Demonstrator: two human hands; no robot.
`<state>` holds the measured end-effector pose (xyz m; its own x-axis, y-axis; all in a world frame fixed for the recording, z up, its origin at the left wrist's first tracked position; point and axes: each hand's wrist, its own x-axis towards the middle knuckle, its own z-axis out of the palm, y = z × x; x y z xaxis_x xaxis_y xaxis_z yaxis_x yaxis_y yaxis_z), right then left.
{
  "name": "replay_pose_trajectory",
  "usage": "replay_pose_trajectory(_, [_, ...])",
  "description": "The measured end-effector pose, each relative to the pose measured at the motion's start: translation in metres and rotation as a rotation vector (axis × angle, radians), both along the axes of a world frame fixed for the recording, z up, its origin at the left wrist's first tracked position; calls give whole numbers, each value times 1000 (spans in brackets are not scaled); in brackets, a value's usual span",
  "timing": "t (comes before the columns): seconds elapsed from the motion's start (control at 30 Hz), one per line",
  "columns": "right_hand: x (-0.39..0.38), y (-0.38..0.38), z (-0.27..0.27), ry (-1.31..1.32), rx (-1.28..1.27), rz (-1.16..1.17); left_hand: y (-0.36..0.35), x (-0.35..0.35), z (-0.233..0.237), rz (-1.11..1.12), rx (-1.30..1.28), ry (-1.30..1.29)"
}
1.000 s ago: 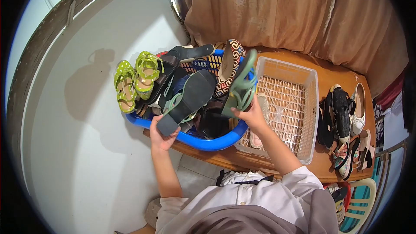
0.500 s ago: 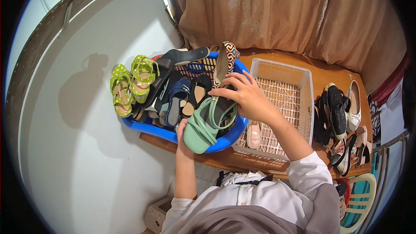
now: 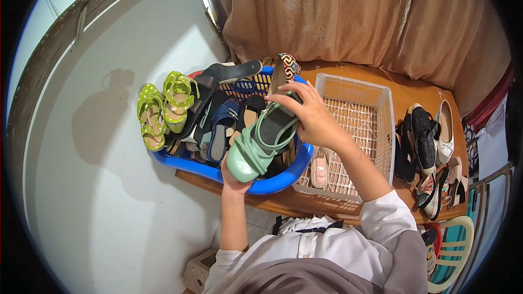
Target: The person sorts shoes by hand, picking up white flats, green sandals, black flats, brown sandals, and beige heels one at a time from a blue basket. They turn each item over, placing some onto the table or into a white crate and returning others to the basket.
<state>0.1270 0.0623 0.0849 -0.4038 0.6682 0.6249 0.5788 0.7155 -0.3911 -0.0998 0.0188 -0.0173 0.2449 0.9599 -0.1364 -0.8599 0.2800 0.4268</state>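
A mint green strappy sandal (image 3: pixel 251 155) is held above the right part of the blue basket (image 3: pixel 278 182). My left hand (image 3: pixel 234 181) grips it from below at the toe, with part of the fingers hidden under it. My right hand (image 3: pixel 309 113) is at the heel end, its fingers bent around the back of the sandal. Shoes fill the basket, among them a navy sandal (image 3: pixel 222 125) and a patterned shoe (image 3: pixel 289 67) just behind my right hand. Green polka-dot sandals (image 3: pixel 152 117) rest on the basket's left edge.
To the right, a clear plastic crate (image 3: pixel 385 125) holds a pink shoe (image 3: pixel 320 170). Black shoes (image 3: pixel 423 136) and a white shoe (image 3: pixel 445 130) stand farther right on the wooden table (image 3: pixel 327 69). A brown curtain (image 3: pixel 348 22) hangs behind; a pale chair (image 3: pixel 463 250) is at lower right.
The mint sandal has been raised and turned, so more of its dark insole shows. My left hand has tilted with it, and my right hand has shifted slightly at the heel.
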Motion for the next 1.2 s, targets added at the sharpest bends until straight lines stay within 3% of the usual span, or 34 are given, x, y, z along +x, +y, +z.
replay_pose_trajectory(0.1, [3, 0, -3, 139, -60, 57, -1, 1, 5, -13, 46, -75])
replay_pose_trajectory(0.2, [-1, -6, -19, 460, -27, -7, 2, -3, 3, -79, 146, -110])
replay_pose_trajectory(0.23, [-7, -1, -46, 773, -70, 58, 2, -3, 2, -70, 134, -101])
replay_pose_trajectory(0.27, [-13, -8, -64, 1127, -278, 143, 2, -3, 1, -60, 124, -92])
replay_pose_trajectory(0.33, [-30, -28, -73, 1243, -484, -29, 3, 0, 0, -18, 61, -37])
replay_pose_trajectory(0.43, [-49, -47, -78, 1542, -767, -9, 2, -1, -5, 34, -55, 21])
replay_pose_trajectory(0.57, [-57, -62, -74, 1541, -1015, 305, -5, 10, 0, 57, 21, 76])
replay_pose_trajectory(0.67, [-58, -55, -83, 1474, -1172, 359, -11, 25, -6, 65, 84, 60])
replay_pose_trajectory(0.73, [-51, -55, -76, 1466, -1236, 277, -13, 36, -6, -4, 126, -45])
replay_pose_trajectory(0.77, [-43, -55, -75, 1451, -1263, 219, -15, 45, -4, 106, -61, 93])
replay_pose_trajectory(0.8, [-37, -54, -74, 1437, -1289, 161, -15, 50, 6, 76, 15, 195])
replay_pose_trajectory(1.0, [7, -65, -82, 1500, -1091, 98, -4, 65, 31, -121, 421, 990])
replay_pose_trajectory(1.07, [21, -73, -83, 1473, -977, 32, -2, 78, 31, -44, 511, 1009])
replay_pose_trajectory(1.13, [39, -84, -86, 1413, -996, 55, -1, 97, 37, -144, 633, 927])
replay_pose_trajectory(1.2, [54, -96, -83, 1184, -876, 33, -2, 123, 45, -250, 740, 862])
